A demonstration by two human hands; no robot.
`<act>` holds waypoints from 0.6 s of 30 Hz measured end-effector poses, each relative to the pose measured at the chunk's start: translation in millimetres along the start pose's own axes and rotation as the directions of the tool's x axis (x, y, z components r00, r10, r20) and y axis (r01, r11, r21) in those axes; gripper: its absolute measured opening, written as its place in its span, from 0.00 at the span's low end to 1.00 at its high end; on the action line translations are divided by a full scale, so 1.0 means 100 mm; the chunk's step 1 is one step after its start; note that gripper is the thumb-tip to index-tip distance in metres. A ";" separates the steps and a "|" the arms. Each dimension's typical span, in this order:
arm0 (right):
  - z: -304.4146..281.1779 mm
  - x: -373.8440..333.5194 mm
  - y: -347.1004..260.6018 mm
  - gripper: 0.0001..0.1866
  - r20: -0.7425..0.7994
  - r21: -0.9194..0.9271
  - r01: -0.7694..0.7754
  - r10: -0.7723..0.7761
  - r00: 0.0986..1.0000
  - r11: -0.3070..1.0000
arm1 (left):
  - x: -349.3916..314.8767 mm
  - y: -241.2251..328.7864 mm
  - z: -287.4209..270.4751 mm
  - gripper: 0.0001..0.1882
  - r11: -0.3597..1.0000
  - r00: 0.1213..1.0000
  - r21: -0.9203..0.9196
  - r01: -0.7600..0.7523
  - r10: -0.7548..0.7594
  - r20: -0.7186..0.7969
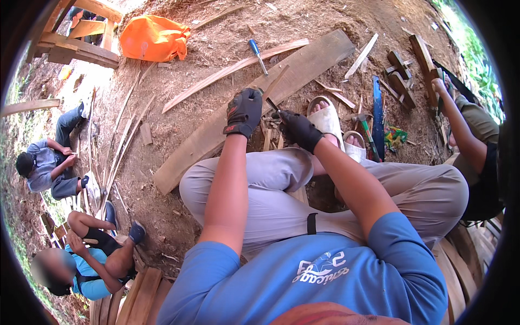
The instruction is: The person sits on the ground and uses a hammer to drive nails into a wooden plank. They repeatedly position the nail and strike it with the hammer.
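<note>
- Blue shirt [325, 271] lies nearest.
- Right hand [299, 129] grips a dark slim tool [273, 104], likely stiff; best held by its near end.
- Left hand [244, 111] curls just left, hold unclear.
- Wooden strip [277, 81] beyond: probably light.

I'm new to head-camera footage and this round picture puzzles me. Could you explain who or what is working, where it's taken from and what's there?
No machine here: it is a person using their own gloved hands. The single picture comes from a wide fisheye camera worn on that person's head, looking down, so straight edges bend toward the rim.

The left hand seems closed around a thin wooden strip. The right hand grips a slim dark tool, too small to identify surely.

On the dirt ground lie a wide plank, a blue-handled tool, an orange bag and scattered wood pieces. Other people are at the left and right.
</note>
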State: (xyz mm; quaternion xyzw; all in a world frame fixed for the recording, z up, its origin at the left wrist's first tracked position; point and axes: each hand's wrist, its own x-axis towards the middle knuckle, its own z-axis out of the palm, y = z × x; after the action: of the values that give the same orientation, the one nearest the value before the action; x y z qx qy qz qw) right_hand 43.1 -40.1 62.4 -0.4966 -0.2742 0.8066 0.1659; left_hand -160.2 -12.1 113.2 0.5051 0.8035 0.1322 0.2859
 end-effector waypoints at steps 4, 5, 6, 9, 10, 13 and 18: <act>-0.17 0.19 -0.07 0.18 0.003 0.000 0.021 -0.021 1.000 1.000 | 0.23 0.07 0.09 0.32 0.994 0.987 -0.096 -0.051 0.064 0.148; -0.22 0.22 -0.06 0.18 0.015 0.023 0.042 -0.042 0.999 0.999 | 0.25 0.13 0.07 0.35 0.994 0.970 -0.094 -0.061 0.081 0.229; -0.24 0.27 0.00 0.18 0.036 0.047 0.046 -0.047 0.998 0.998 | 0.26 0.13 0.08 0.35 0.993 0.975 -0.046 -0.107 0.114 0.192; -0.16 0.07 -0.29 0.18 0.151 0.047 -0.051 0.043 0.988 0.998 | 0.28 0.13 0.09 0.34 0.956 0.955 0.077 -0.282 0.288 -0.078; -0.16 0.06 -0.33 0.18 0.163 -0.075 0.047 -0.035 0.986 0.996 | 0.31 0.14 0.09 0.33 0.971 0.968 0.053 -0.235 0.238 -0.083; -0.16 -0.01 -0.46 0.17 0.216 -0.181 0.158 -0.118 0.969 0.971 | 0.34 0.24 -0.02 0.27 0.986 0.978 0.054 -0.160 0.166 -0.126; -0.03 -0.14 -0.59 0.20 0.005 -0.030 0.078 -0.078 0.997 0.997 | 0.12 0.28 -0.49 0.18 0.780 0.986 -0.619 -0.086 -0.021 -0.164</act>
State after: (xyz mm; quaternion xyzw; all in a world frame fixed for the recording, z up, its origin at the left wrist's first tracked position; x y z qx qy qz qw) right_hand 51.4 -0.5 107.0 -0.4866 -0.3056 0.7962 0.1893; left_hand -172.7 15.1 162.2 0.3834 0.7260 0.4361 0.3684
